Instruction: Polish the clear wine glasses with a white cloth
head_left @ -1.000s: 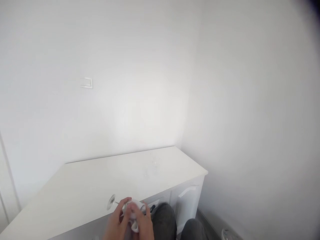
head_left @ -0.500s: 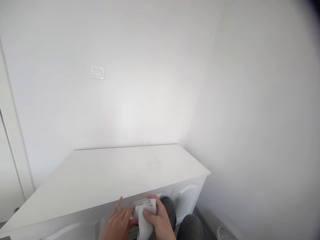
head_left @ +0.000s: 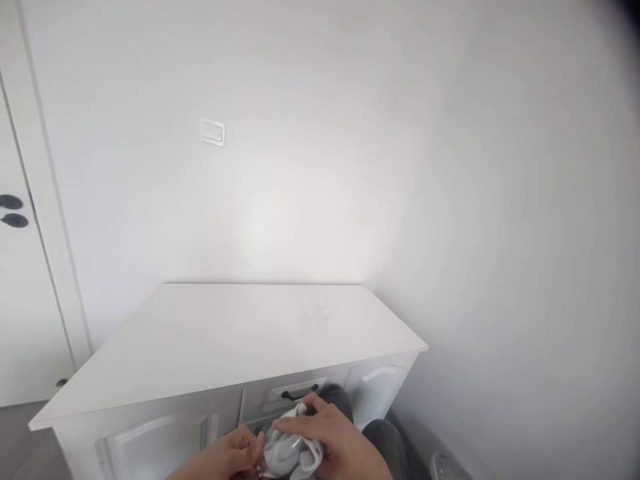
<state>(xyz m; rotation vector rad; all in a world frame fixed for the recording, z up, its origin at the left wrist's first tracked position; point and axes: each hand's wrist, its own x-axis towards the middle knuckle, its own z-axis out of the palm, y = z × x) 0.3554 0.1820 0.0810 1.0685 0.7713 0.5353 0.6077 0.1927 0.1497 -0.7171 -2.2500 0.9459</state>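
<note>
Both my hands are low in the view, in front of a white cabinet (head_left: 240, 340). My right hand (head_left: 337, 440) lies over a crumpled white-grey cloth (head_left: 293, 453) and grips it from above. My left hand (head_left: 227, 459) comes in from the left, its fingertips closed at the cloth's left edge. There a small bit of clear glass (head_left: 260, 469) glints. The cloth covers the rest of what it wraps.
The cabinet has a drawer with a black handle (head_left: 299, 393) just beyond my hands, and faint clear glass shapes (head_left: 316, 315) stand on its top near the back right. A wall switch (head_left: 213, 132) is above; a white door (head_left: 20, 280) stands at left. My knees (head_left: 385, 440) are below.
The view has swung left and down, so the door and the drawer front appear. My hands sank from the cabinet's edge to below it. A stemmed glass's foot showed earlier; the cloth now hides it.
</note>
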